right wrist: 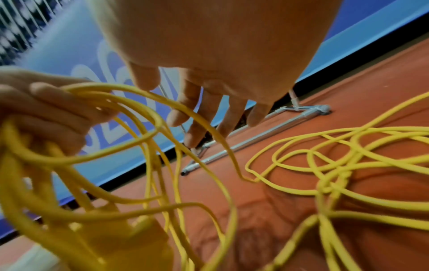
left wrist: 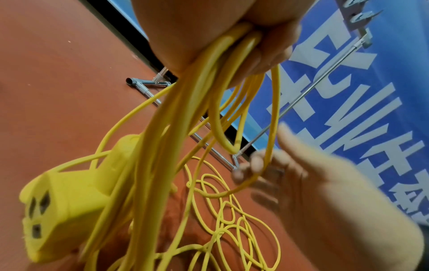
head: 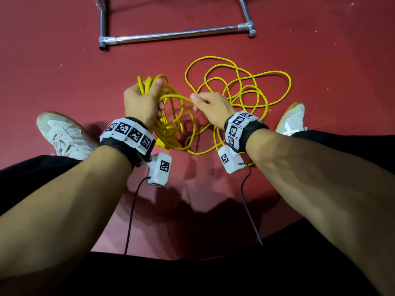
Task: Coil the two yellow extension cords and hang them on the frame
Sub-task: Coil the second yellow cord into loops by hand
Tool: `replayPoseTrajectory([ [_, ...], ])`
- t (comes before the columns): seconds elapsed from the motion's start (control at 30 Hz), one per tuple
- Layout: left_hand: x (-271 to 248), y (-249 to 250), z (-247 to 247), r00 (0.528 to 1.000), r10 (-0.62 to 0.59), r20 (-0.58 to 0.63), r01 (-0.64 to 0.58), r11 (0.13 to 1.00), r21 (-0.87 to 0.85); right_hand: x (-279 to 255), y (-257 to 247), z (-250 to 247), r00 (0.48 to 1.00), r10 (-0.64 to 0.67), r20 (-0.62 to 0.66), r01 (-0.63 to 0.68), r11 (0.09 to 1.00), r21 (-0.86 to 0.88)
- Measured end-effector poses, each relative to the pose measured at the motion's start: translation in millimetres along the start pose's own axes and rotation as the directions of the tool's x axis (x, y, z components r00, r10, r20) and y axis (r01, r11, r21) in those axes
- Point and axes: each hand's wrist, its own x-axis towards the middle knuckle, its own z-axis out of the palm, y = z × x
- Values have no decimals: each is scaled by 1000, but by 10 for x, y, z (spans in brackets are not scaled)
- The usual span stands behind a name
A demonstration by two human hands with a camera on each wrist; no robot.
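Head view: left hand (head: 141, 103) grips coiled yellow cord (head: 171, 124); right hand (head: 210, 105) pinches strand; rest tangled.

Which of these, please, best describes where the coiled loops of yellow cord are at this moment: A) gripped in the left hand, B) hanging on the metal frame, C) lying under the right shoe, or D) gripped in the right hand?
A: the left hand grips the bundle of coiled loops, while the metal frame carries no cord.
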Motion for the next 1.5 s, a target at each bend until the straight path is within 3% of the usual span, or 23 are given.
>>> replayPoseTrajectory([
  [0.13, -67, 0, 7, 995, 24, 94, -25, 1000, 9, 12, 143, -77, 998, 23, -59, -19, 998, 67],
  [0.23, -110, 24, 38, 985, -9, 173, 5, 1000, 25, 90, 7, -150, 987, -61, -147, 75, 993, 90],
  [0.37, -127, 18, 83, 971, -44, 233, 30, 998, 63, 131, -289, -173, 972, -203, -122, 209, 977, 34],
  [0.47, -92, -25, 85, 982, -42, 183, 21, 993, 116, 123, -446, -77, 963, -257, -80, 261, 964, 43],
  [0.63, -35, -35, 24, 997, 7, 72, -18, 988, 150, 45, -366, -11, 973, -221, -60, 224, 973, 54],
  [0.87, -6, 8, -9, 996, 56, 69, -64, 990, 124, -42, 16, -70, 1000, 0, -18, 0, 1000, 24],
  [1.03, -87, 12, -1, 977, 47, 208, -88, 978, 191, 38, -73, -143, 986, -70, -151, 86, 991, 104],
  [1.17, -137, 7, 28, 962, 30, 272, -84, 978, 190, 49, -278, -138, 979, -185, -84, 189, 981, 36],
  [1.27, -122, -6, 36, 969, 22, 247, -71, 979, 189, 25, -441, -12, 974, -225, 1, 225, 974, -22],
  [1.5, -52, -86, 16, 984, 20, 175, -40, 993, 113, -6, -498, 47, 974, -227, 4, 227, 974, -12],
])
